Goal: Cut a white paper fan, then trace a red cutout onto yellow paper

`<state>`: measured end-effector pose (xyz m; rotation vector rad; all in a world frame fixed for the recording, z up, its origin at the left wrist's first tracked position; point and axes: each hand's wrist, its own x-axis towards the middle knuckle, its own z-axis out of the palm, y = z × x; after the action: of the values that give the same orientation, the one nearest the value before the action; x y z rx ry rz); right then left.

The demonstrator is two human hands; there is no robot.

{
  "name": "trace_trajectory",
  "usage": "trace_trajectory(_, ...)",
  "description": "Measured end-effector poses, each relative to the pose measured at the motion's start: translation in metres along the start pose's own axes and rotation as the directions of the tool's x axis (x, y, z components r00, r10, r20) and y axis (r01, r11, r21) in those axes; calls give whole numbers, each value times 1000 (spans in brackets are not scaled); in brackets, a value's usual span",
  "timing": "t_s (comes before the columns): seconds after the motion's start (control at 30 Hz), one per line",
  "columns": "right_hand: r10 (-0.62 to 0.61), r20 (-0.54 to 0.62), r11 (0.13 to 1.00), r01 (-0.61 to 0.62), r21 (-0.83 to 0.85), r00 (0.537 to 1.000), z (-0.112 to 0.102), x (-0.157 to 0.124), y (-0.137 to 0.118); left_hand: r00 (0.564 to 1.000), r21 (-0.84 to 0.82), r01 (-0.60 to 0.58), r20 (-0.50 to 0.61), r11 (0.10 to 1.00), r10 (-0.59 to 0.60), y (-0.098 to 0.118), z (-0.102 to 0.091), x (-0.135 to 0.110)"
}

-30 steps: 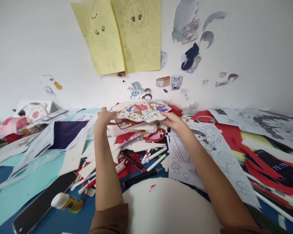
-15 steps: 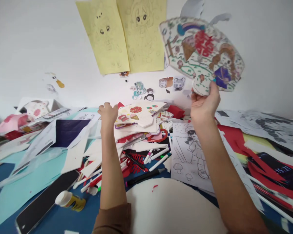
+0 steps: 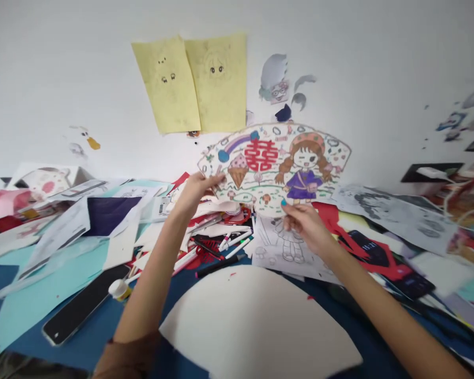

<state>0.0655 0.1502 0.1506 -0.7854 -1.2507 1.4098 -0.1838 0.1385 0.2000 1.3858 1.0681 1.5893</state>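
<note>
A fan-shaped card (image 3: pixel 268 184) stands upright before me, decorated with a red double-happiness cutout, an ice cream cone, a rainbow and a drawn figure with braids in a purple dress. My right hand (image 3: pixel 306 223) pinches its lower edge between thumb and fingers. At the card's left edge, my left hand (image 3: pixel 201 190) grips it, with fingers showing on the front. Nearest me on the table lies a blank white fan-shaped card (image 3: pixel 256 321) with small red scraps on it. Behind the decorated card, a stack of other cards is mostly hidden.
Markers (image 3: pixel 237 245), red scissors (image 3: pixel 243 215) and paper scraps crowd the middle. A line drawing (image 3: pixel 288 252) lies under my right hand. On the left are a glue stick (image 3: pixel 119 289) and a black phone (image 3: pixel 87 305); a lit phone (image 3: pixel 369 246) sits right, among red paper.
The decorated fan card has come down and left, from raised at the upper right to the centre. My left hand has left the card stack and taken hold of its left edge.
</note>
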Motion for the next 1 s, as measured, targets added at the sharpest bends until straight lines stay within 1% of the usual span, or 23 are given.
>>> trace_trajectory(0.03,29,9,999,-29,-25,1000,-9,-8,9,996,-31,84,7,996,-84,-14,-3,-11)
trace_trajectory(0.07,51,13,998,-50,-42,999,-17,-13,19,990,-47,138,8,989,-138,-28,-7,-24)
trace_trajectory(0.17,58,-16,997,-59,-50,998,-33,-18,47,975,-86,219,-28,972,-222,-68,-18,-65)
trace_trajectory(0.23,38,-52,998,-40,-43,998,-39,-16,60,964,-108,254,-54,961,-261,-87,-26,-83)
trace_trajectory(0.3,30,-70,999,-33,-40,997,-43,-14,68,958,-127,266,-78,956,-277,-97,-33,-92)
trace_trajectory(0.4,39,-65,998,-42,-42,997,-45,-14,71,957,-166,238,-129,957,-260,-101,-37,-90)
trace_trajectory(0.57,41,-57,999,-43,-27,998,-40,-23,65,948,-238,196,-204,951,-246,-104,-31,-88)
trace_trajectory(0.73,-23,-132,999,27,29,991,-36,-25,64,937,-283,171,-249,944,-244,-106,-30,-91)
trace_trajectory(0.87,-46,-192,997,56,46,980,-36,-24,68,935,-283,204,-229,937,-272,-102,-29,-91)
trace_trajectory(1.0,-64,-231,996,76,46,971,-35,-25,68,938,-258,266,-152,929,-310,-97,-28,-94)
